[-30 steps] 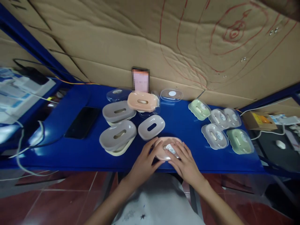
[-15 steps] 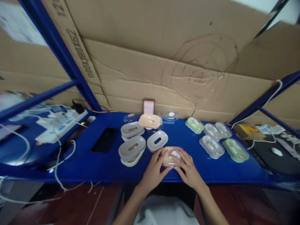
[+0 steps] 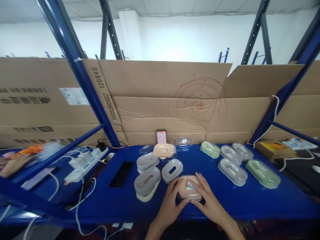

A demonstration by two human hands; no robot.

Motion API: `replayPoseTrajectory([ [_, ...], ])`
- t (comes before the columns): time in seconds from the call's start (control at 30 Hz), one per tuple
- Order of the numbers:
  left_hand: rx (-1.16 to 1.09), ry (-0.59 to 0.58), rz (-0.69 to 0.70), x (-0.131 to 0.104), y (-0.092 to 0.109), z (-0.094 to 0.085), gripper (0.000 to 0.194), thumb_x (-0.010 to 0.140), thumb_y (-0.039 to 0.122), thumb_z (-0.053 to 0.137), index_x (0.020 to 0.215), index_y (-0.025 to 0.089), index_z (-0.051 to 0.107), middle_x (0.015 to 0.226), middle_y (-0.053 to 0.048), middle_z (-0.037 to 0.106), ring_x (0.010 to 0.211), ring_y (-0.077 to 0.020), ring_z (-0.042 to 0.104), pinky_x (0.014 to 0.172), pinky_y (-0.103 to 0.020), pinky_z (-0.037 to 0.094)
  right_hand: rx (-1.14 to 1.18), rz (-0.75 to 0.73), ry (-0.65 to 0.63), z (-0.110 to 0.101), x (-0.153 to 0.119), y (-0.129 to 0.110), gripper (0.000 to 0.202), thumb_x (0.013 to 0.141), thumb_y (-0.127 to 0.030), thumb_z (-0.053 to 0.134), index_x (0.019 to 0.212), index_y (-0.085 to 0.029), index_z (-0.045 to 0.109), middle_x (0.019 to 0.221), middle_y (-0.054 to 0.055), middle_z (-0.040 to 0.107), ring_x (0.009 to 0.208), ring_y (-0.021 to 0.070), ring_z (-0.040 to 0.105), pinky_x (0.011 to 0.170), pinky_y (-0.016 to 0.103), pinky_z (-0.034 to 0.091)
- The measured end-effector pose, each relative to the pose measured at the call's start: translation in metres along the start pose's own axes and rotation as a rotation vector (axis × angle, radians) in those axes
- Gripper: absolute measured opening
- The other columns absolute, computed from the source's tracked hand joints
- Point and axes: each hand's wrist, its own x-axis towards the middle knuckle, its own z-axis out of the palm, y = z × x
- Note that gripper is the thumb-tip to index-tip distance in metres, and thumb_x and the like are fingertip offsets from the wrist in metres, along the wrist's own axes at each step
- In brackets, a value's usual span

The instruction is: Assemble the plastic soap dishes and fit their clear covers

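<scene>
Between my hands is a pink oval soap dish (image 3: pixel 189 191) under a clear lid with a pale sticker, near the table's front edge. My left hand (image 3: pixel 172 200) grips its left side, thumb at the front edge. My right hand (image 3: pixel 208 201) holds the right side, its fingers lying over the lid. Just behind stands a pale grey slotted oval piece (image 3: pixel 172 168). Grey pieces on cream ones (image 3: pixel 147 180) sit to the left. A peach piece (image 3: pixel 164 150) rests on clear plastic behind them.
At the right stand several lidded dishes, grey (image 3: pixel 233 171) and green (image 3: pixel 263 173). A clear lid (image 3: pixel 184 142) and an upright phone (image 3: pixel 161 136) are at the back. A black phone (image 3: pixel 121 174) lies left, near a power strip (image 3: pixel 86 166). Another person's hand (image 3: pixel 12 165) shows far left.
The view has tilted up, so the table appears lower and more wall shows. Both my hands stay around the pink soap dish. Another person's hand now shows at far left.
</scene>
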Motion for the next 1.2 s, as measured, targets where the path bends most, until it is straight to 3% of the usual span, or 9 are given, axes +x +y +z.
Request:
replayPoseTrajectory([
  [0.13, -0.012, 0.016, -0.004, -0.001, -0.007, 0.001, 0.069, 0.098, 0.047, 0.072, 0.161, 0.032, 0.049, 0.168, -0.014, 0.044, 0.159, -0.0348, 0.040, 0.132, -0.060, 0.032, 0.105, 0.060, -0.074, -0.006, 0.004, 0.001, 0.070, 0.101, -0.059, 0.067, 0.164, -0.043, 0.042, 0.181, 0.005, 0.021, 0.167, 0.0351, 0.018, 0.133, 0.060, 0.025],
  [0.3, 0.041, 0.074, 0.103, 0.001, -0.035, 0.002, 0.075, 0.088, 0.050, 0.082, 0.156, 0.030, 0.057, 0.161, -0.017, 0.054, 0.151, -0.0383, 0.052, 0.125, -0.059, 0.044, 0.225, 0.078, -0.127, -0.012, 0.006, 0.009, 0.075, 0.095, -0.060, 0.075, 0.162, -0.040, 0.048, 0.179, 0.007, 0.028, 0.164, 0.0344, 0.028, 0.133, 0.052, 0.028],
  [0.47, 0.101, 0.104, 0.187, 0.002, -0.051, -0.001, 0.075, 0.085, 0.056, 0.082, 0.152, 0.031, 0.060, 0.155, -0.017, 0.061, 0.143, -0.0409, 0.060, 0.117, -0.061, 0.052, 0.215, 0.079, -0.041, 0.005, 0.005, 0.028, 0.098, 0.088, -0.054, 0.084, 0.169, -0.036, 0.033, 0.177, 0.012, 0.031, 0.162, 0.0362, 0.033, 0.131, 0.052, 0.034],
  [0.57, 0.100, 0.172, 0.130, -0.003, -0.041, -0.001, 0.070, 0.088, 0.062, 0.077, 0.150, 0.034, 0.060, 0.156, -0.015, 0.060, 0.144, -0.0406, 0.058, 0.115, -0.060, 0.055, 0.166, 0.024, 0.054, 0.018, 0.001, 0.034, 0.102, 0.085, -0.052, 0.087, 0.170, -0.037, 0.033, 0.173, 0.013, 0.039, 0.157, 0.0373, 0.044, 0.124, 0.053, 0.045],
  [0.7, 0.182, 0.348, 0.008, -0.010, -0.012, -0.006, 0.041, 0.104, 0.052, 0.058, 0.138, 0.032, 0.068, 0.149, -0.013, 0.063, 0.138, -0.0354, 0.063, 0.103, -0.054, 0.063, -0.012, 0.064, 0.247, 0.020, -0.001, 0.030, 0.089, 0.088, -0.056, 0.082, 0.165, -0.040, 0.041, 0.165, 0.012, 0.049, 0.146, 0.0398, 0.054, 0.115, 0.056, 0.054],
  [0.77, 0.278, 0.394, -0.007, -0.008, 0.003, -0.011, 0.033, 0.106, 0.045, 0.056, 0.131, 0.030, 0.072, 0.145, -0.013, 0.065, 0.135, -0.0345, 0.064, 0.108, -0.058, 0.059, -0.127, 0.156, 0.403, 0.013, 0.001, 0.026, 0.078, 0.092, -0.064, 0.074, 0.159, -0.033, 0.049, 0.155, 0.017, 0.055, 0.136, 0.0439, 0.059, 0.109, 0.062, 0.055],
  [0.87, 0.400, 0.423, 0.028, -0.002, 0.017, -0.018, 0.028, 0.106, 0.035, 0.057, 0.129, 0.030, 0.072, 0.146, -0.011, 0.062, 0.138, -0.0333, 0.062, 0.113, -0.059, 0.055, -0.263, 0.293, 0.549, -0.003, 0.005, 0.023, 0.081, 0.093, -0.078, 0.062, 0.149, -0.020, 0.055, 0.141, 0.025, 0.056, 0.119, 0.0475, 0.062, 0.098, 0.068, 0.056],
  [1.03, 0.486, 0.381, 0.106, -0.007, 0.025, -0.022, 0.034, 0.104, 0.020, 0.057, 0.133, 0.032, 0.068, 0.148, -0.009, 0.060, 0.138, -0.0292, 0.060, 0.114, -0.053, 0.054, -0.288, 0.330, 0.566, -0.019, 0.007, 0.025, 0.089, 0.093, -0.083, 0.055, 0.150, -0.015, 0.054, 0.148, 0.029, 0.049, 0.131, 0.0513, 0.054, 0.104, 0.071, 0.049],
  [1.2, 0.429, 0.388, 0.083, -0.020, 0.021, -0.018, 0.032, 0.103, 0.015, 0.057, 0.130, 0.029, 0.068, 0.143, -0.011, 0.061, 0.134, -0.0281, 0.061, 0.113, -0.053, 0.054, -0.143, 0.329, 0.582, -0.024, 0.004, 0.028, 0.086, 0.099, -0.071, 0.057, 0.164, -0.016, 0.042, 0.171, 0.027, 0.022, 0.159, 0.0503, 0.025, 0.122, 0.072, 0.034],
])
